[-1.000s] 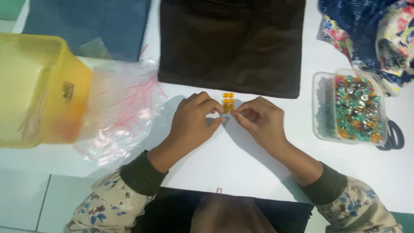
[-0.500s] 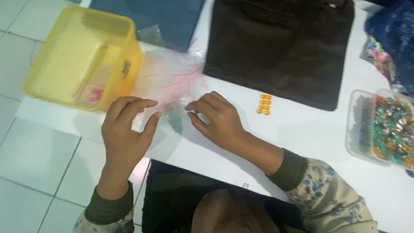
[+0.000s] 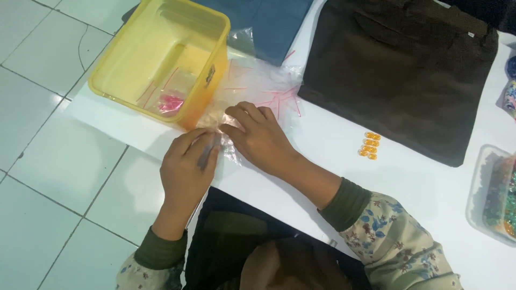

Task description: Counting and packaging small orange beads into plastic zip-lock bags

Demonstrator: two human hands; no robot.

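While both hands meet at centre frame, I see the clear plastic bag (image 3: 252, 91) lying on the white bench (image 3: 408, 177) beside the yellow tub (image 3: 161, 59). I judge it light, limp and slippery, best pinched at its near edge. My left hand (image 3: 185, 169) has its fingers closed on that edge; my right hand (image 3: 260, 134) presses curled fingers flat on the film, gripping nothing I can see
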